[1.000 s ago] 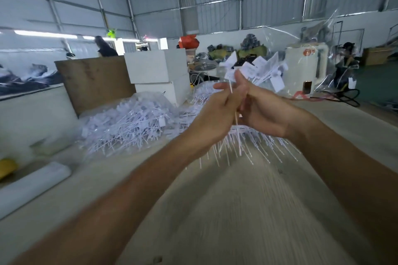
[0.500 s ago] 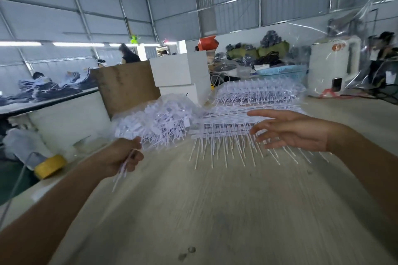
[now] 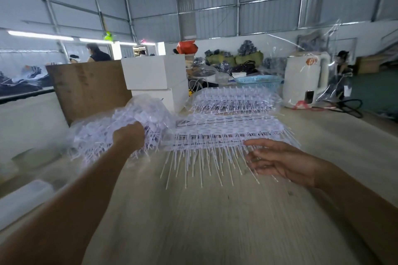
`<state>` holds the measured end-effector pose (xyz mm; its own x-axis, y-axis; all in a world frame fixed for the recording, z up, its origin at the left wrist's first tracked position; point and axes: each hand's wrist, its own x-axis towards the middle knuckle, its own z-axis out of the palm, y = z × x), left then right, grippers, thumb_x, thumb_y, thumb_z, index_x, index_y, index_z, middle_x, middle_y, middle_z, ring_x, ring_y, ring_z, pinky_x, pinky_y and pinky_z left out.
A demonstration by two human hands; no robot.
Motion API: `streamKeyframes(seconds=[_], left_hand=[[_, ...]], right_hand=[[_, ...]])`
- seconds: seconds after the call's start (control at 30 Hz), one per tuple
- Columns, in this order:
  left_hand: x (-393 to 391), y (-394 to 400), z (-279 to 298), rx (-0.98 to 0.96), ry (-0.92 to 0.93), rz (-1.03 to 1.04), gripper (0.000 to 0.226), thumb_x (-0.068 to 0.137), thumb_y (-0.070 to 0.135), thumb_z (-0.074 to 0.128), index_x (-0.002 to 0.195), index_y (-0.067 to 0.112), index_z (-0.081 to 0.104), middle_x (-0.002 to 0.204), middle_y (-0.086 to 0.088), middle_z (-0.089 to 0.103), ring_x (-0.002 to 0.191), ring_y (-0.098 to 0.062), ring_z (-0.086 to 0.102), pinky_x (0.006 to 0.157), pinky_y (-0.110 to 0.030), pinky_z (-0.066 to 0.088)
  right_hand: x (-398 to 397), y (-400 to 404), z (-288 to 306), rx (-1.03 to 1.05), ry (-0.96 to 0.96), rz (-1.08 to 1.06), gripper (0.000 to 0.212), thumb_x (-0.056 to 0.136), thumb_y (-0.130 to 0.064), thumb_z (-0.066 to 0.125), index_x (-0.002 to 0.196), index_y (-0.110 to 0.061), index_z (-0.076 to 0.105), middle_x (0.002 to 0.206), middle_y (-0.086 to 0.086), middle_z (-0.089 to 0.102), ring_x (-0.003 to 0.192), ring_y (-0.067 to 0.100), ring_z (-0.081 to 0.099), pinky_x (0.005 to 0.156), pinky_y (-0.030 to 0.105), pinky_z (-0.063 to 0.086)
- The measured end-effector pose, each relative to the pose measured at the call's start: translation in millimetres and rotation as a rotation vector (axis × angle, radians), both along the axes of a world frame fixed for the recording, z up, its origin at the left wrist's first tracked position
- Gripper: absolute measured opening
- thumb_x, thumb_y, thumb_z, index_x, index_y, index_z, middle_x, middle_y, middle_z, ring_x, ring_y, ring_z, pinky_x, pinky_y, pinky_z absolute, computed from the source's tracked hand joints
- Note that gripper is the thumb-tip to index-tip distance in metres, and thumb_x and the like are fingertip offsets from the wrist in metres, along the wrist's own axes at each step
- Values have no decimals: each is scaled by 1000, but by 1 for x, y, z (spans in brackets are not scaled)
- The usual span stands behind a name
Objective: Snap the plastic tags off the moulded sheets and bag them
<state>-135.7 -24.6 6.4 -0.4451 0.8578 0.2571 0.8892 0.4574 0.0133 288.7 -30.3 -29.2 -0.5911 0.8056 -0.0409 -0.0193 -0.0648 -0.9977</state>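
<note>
- Left hand [image 3: 129, 135], mid-left of frame, was buried in the bag of loose tags [image 3: 120, 127]; its grip could not be told
- Right hand [image 3: 277, 160], fingers loosely spread, hovered at the moulded sheets [image 3: 226, 133] at centre of the table [image 3: 204, 221]

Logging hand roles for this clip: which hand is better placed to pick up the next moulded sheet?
The right hand, probably. It hovers open at the near edge of the moulded sheets, fingers among the stems. The left hand is curled into the bag of loose tags, further left.
</note>
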Motion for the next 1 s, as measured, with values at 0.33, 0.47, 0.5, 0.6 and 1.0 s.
streamKeyframes(seconds=[0.33, 0.47, 0.5, 0.6, 1.0], left_hand=[[-15, -5, -28, 177, -90, -99, 33, 105, 22, 40, 111, 1, 65, 109, -25, 67, 101, -39, 65, 88, -46, 54], [-8, -25, -45, 471, -220, -94, 26, 96, 13, 62, 118, -2, 62, 107, -31, 65, 97, -46, 64, 84, -52, 53], [-5, -28, -48, 517, -184, -116, 29, 94, 11, 65, 121, 0, 62, 109, -32, 64, 98, -48, 64, 84, -53, 52], [2, -37, -48, 556, -38, -155, 16, 89, 6, 69, 104, 8, 66, 95, -26, 67, 85, -46, 65, 71, -50, 54], [27, -56, -43, 618, 91, -222, 10, 90, 1, 61, 91, -1, 71, 92, -23, 67, 82, -45, 61, 73, -51, 48]], right_hand=[[-12, -35, 61, 721, -375, -286, 14, 98, -12, 62, 108, -13, 72, 87, 13, 72, 68, 15, 68, 60, 25, 55], [4, -73, 77, 963, -561, -181, 14, 99, -21, 62, 104, -20, 74, 78, -4, 72, 64, 4, 68, 64, 12, 49], [12, -80, 78, 1000, -623, -170, 14, 99, -23, 62, 103, -21, 75, 77, -5, 72, 64, 4, 68, 64, 13, 49], [39, -90, 75, 935, -571, -279, 14, 98, -23, 62, 95, -21, 76, 73, -4, 72, 60, 7, 67, 62, 18, 52], [84, -64, -1, 869, -770, -720, 26, 94, -13, 65, 117, -24, 67, 105, 0, 66, 88, 14, 63, 80, 32, 49]])
